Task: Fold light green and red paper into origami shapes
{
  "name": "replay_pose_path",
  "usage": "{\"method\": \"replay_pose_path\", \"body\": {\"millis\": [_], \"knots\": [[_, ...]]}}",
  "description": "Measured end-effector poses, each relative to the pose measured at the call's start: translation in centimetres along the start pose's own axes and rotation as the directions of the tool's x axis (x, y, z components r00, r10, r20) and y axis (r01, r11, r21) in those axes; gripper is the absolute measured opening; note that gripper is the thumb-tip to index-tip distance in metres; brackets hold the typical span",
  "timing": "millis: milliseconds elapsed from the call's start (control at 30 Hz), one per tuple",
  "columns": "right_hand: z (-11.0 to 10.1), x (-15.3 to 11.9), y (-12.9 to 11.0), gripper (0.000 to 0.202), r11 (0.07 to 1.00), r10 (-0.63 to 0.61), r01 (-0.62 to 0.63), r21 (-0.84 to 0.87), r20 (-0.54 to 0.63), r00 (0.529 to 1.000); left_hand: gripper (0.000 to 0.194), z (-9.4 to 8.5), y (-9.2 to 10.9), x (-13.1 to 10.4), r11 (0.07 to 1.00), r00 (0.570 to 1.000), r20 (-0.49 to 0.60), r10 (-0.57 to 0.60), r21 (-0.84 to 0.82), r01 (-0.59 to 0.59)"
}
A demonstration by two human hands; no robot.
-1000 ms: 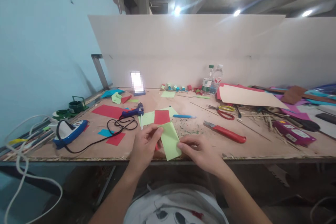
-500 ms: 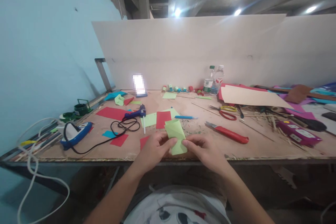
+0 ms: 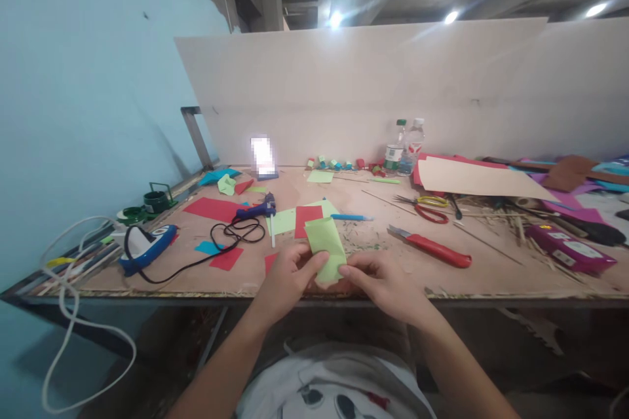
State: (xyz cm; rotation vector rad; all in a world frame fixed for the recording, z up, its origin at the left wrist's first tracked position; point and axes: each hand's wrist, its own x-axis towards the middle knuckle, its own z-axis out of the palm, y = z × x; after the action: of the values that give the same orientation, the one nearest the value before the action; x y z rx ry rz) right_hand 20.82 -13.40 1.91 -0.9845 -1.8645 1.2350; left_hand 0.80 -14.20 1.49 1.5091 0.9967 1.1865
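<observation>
I hold the green paper (image 3: 327,242) at the near edge of the bench (image 3: 407,268): my left grip (image 3: 289,278) pinches its left side, thumb laid on its face, and my right grip (image 3: 383,281) nips its lower right edge. Such thin stock probably bends easily, so two pinches likely steady it. Left of the green paper, my left grip partly covers a red scrap (image 3: 269,263). The red-handled knife (image 3: 437,251) lies to its right, blade end towards it. Just beyond it, partly hidden by it, sits a red piece (image 3: 303,213); the blue pen (image 3: 350,217) is beyond and slightly right. Beyond to its left lies the glue gun (image 3: 256,209), whose looped black cord (image 3: 171,276) could snag my arm. Two bottles (image 3: 393,157) stand farthest beyond, to its right.
</observation>
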Motion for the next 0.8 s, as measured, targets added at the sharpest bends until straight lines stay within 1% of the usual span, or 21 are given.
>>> {"method": "replay_pose_path", "body": {"millis": [67,133,300,400,500,567,667,800], "knots": [[-0.12,-0.08,0.04,0.040,1.000,0.013,-0.012,0.020,-0.002,1.000,0.036,-0.06,-0.12,0.10,1.000,1.000,0.002,-0.004,-0.005,0.004],[-0.26,-0.17,0.11,0.042,0.999,0.023,-0.022,0.046,-0.017,1.000,0.030,-0.07,-0.26,0.26,1.000,0.999,0.030,-0.013,-0.013,0.013],[-0.31,-0.12,0.30,0.044,0.993,0.039,-0.035,0.109,-0.035,0.999,0.028,-0.13,-0.38,0.47,0.997,0.981,0.181,-0.071,0.007,0.071],[-0.07,-0.01,0.26,0.042,0.990,0.033,-0.030,0.138,-0.019,0.999,0.032,-0.26,-0.25,0.37,0.995,0.965,0.239,-0.103,0.043,0.095],[-0.02,0.04,0.07,0.043,0.987,0.031,-0.029,0.158,-0.014,0.999,0.026,-0.35,-0.17,0.22,0.991,0.949,0.294,-0.117,0.089,0.095],[-0.14,0.06,-0.05,0.046,0.984,0.041,-0.034,0.175,-0.038,0.998,0.023,-0.41,-0.21,0.16,0.988,0.936,0.330,-0.126,0.124,0.089],[-0.38,0.10,-0.09,0.050,0.977,0.059,-0.039,0.208,-0.092,0.994,0.027,-0.51,-0.31,0.16,0.983,0.917,0.374,-0.141,0.162,0.086],[-0.62,0.23,0.05,0.050,0.969,0.068,-0.018,0.245,-0.200,0.977,0.028,-0.57,-0.22,0.16,0.978,0.905,0.396,-0.157,0.191,0.086]]}}
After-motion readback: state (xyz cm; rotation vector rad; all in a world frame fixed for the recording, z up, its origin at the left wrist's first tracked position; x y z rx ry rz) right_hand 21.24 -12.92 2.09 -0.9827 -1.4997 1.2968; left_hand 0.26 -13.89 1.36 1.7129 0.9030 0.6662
